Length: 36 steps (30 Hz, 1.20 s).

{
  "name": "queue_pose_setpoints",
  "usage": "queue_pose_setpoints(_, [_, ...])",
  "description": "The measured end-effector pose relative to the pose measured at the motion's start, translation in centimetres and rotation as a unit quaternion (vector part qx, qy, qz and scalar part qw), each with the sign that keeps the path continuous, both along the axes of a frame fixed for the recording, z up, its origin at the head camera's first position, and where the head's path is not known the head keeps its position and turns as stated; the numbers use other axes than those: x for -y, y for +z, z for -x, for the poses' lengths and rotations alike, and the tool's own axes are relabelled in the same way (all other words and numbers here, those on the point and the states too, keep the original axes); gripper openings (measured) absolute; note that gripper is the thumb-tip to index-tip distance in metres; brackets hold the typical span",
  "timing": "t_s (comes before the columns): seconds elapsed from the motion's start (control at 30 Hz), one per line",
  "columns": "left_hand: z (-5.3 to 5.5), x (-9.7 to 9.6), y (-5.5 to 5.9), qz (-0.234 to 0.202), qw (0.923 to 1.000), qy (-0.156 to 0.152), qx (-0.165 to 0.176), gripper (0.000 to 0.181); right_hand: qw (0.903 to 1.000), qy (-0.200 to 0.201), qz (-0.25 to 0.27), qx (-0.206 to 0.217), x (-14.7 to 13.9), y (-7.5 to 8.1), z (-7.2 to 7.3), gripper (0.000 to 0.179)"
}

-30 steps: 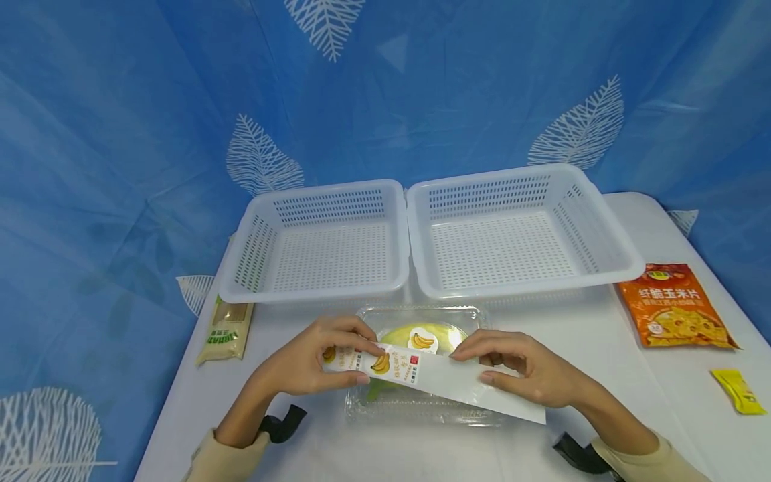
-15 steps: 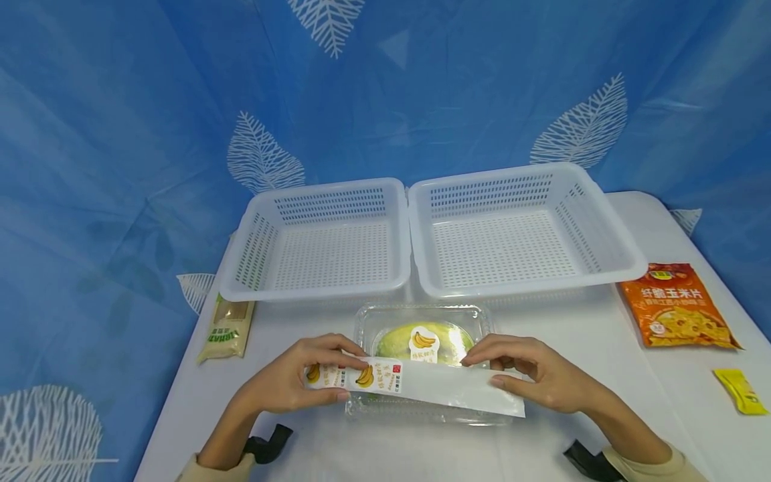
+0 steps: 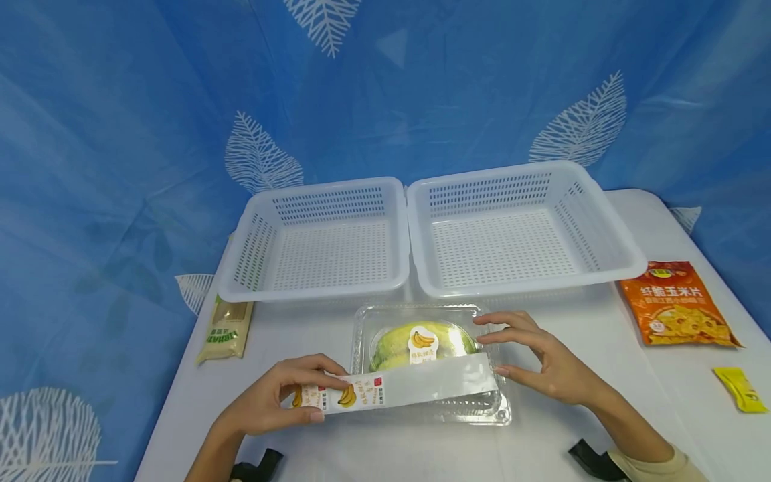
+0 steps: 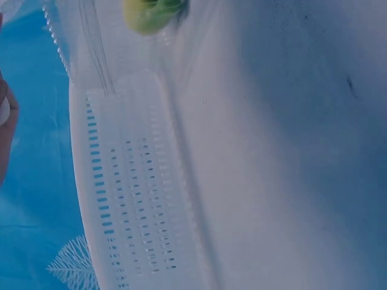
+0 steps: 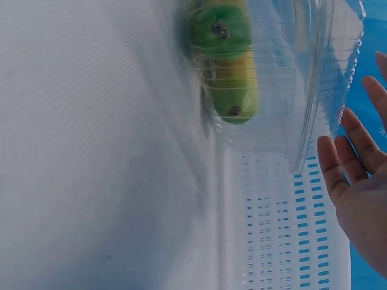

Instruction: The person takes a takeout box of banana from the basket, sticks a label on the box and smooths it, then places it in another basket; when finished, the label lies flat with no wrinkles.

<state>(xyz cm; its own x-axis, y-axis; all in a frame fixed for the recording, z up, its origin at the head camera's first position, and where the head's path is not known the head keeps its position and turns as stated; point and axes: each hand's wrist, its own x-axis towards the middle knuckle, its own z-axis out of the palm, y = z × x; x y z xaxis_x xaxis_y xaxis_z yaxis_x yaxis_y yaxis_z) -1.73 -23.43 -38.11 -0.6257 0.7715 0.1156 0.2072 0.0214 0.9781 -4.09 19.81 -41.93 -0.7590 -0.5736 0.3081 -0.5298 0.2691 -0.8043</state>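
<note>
A clear plastic clamshell box (image 3: pixel 434 314) lies on the table with green-yellow bananas (image 3: pixel 394 341) inside. On its lid is a white banana-printed sticker (image 3: pixel 423 343). Over the box's front part, my left hand (image 3: pixel 274 395) pinches the left end of a strip of banana stickers (image 3: pixel 361 393). The strip's right part is bare white backing. Beside the box's right edge, my right hand (image 3: pixel 548 358) has spread, fairly straight fingers and grips nothing. In the right wrist view, banana ends show through the clear wall and the right hand (image 5: pixel 369 211) is at the right.
Two white perforated baskets stand behind the box, a left basket (image 3: pixel 313 294) and a right basket (image 3: pixel 530 284). A beige packet (image 3: pixel 225 333) lies left of the hands. To the right are an orange snack bag (image 3: pixel 677 304) and a small yellow packet (image 3: pixel 739 390).
My left hand has moved left and toward the front with the sticker strip. The right hand has let go of the strip's blank part and lifted away, fingers spread. More of the lid sticker shows.
</note>
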Motion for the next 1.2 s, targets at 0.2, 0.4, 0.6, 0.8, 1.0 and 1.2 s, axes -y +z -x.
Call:
queue_pose_setpoints(0.2, [-0.6, 0.8, -0.9, -0.039, 0.9970, -0.044, 0.051, 0.041, 0.9999, -0.003, -0.008, -0.008, 0.0, -0.5, 0.1, 0.048])
queue_pose_setpoints(0.4, [-1.4, 0.3, -2.8, -0.038, 0.9852, -0.098, 0.135, 0.037, 0.9995, 0.015, 0.009, -0.025, 0.2, -0.8, 0.1, 0.050])
queue_pose_setpoints(0.6, [-2.0, 0.5, -4.0, -0.041, 0.9803, -0.115, 0.155, 0.037, 0.9998, 0.015, 0.000, -0.009, 0.2, -1.2, 0.1, 0.053])
queue_pose_setpoints(0.8, [-2.7, 2.1, -3.9, -0.004, 0.9816, -0.109, 0.156, 0.039, 0.9998, 0.011, -0.014, 0.002, 0.1, -1.4, 0.1, 0.055])
queue_pose_setpoints(1.0, [-2.9, 2.8, -4.2, 0.062, 0.9787, -0.097, 0.170, 0.042, 0.9996, 0.006, -0.029, 0.003, 0.0, -1.2, 0.2, 0.055])
queue_pose_setpoints(1.2, [-2.4, 2.5, -4.4, 0.128, 0.9761, -0.092, 0.149, 0.043, 0.9985, 0.002, -0.053, 0.012, 0.0, -1.0, 0.2, 0.055])
